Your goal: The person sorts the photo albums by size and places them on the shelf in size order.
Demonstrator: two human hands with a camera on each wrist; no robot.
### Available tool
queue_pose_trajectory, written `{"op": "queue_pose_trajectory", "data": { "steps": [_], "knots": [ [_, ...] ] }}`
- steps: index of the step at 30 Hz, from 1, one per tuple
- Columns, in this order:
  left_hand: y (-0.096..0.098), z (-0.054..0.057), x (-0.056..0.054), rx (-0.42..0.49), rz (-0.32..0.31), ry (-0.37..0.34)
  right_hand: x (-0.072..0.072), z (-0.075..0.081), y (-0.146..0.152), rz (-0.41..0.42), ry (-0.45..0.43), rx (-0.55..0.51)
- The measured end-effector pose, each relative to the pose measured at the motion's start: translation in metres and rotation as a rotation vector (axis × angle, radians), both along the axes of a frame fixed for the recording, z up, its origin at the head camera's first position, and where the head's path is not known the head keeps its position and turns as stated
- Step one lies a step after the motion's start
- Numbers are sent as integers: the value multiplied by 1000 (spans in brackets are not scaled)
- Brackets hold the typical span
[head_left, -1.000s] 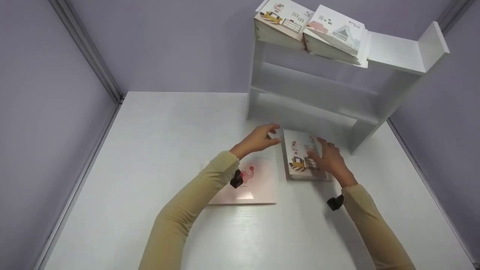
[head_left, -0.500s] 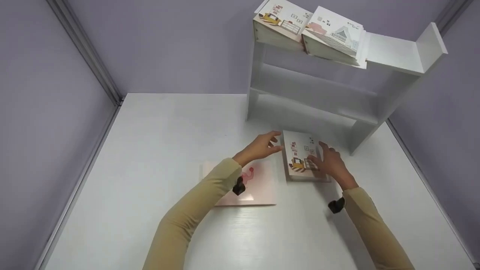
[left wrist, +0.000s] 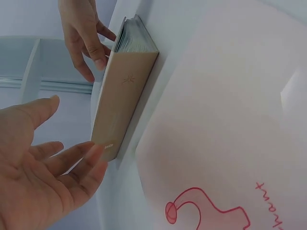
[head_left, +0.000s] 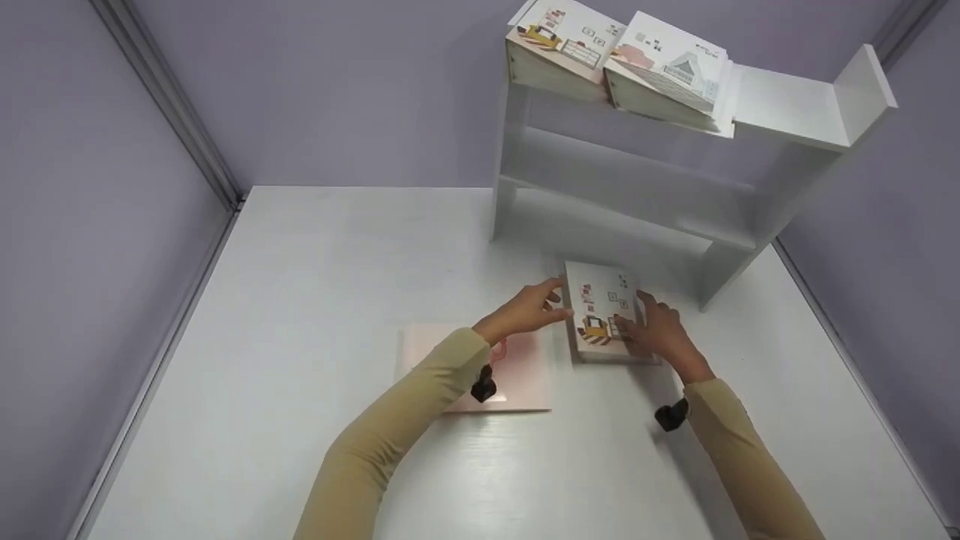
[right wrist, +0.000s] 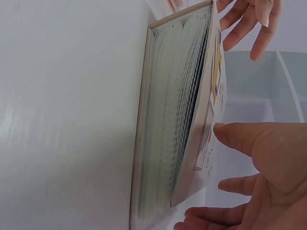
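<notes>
A thick photo album (head_left: 600, 300) with an illustrated cover lies flat on the white table. My left hand (head_left: 523, 309) is at its spine side, thumb and fingers spread; in the left wrist view the fingertips come up to the beige spine (left wrist: 117, 96), and contact is hard to tell. On the opposite side my right hand (head_left: 664, 330) reaches over the album, thumb above the cover and fingers along the right edge. The right wrist view shows the page edges (right wrist: 175, 110) and relaxed fingers, none curled round the album. Beneath my left forearm lies a glossy pink sheet or folder (head_left: 525, 382) with a red line drawing.
A white shelf unit (head_left: 630, 176) stands behind the album, close to its far edge. On its sloping top rest two similar illustrated albums, one on the left (head_left: 570, 37) and one beside it (head_left: 667, 64). Purple-grey walls (head_left: 360, 97) enclose the table.
My left hand has moved nearer to me and slightly right, closing in on the album's spine. My right hand has slid slightly nearer along the right edge. The album lies in the same place.
</notes>
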State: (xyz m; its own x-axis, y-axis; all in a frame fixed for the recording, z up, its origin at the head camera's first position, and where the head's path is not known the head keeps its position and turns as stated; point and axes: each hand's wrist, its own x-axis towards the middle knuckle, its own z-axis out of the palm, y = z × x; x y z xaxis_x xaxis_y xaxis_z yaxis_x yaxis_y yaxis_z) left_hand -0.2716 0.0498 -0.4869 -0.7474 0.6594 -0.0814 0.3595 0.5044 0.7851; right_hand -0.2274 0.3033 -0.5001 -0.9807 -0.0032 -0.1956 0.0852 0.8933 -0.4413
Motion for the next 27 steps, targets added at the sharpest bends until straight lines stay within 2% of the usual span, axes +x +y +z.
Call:
{"op": "queue_pose_trajectory", "data": {
  "steps": [7,16,23,27],
  "knots": [
    [4,-8,5,-6,-36,-32,-1,-5,3,34,-12,-30],
    [10,-20,12,-8,-23,-82,-1,-8,4,16,-57,-54],
    [17,-23,14,-19,-29,-69,-4,-7,10,11,-78,-65],
    [20,-28,15,5,-50,-69,-6,-7,12,5,-72,-72]
  ]
}}
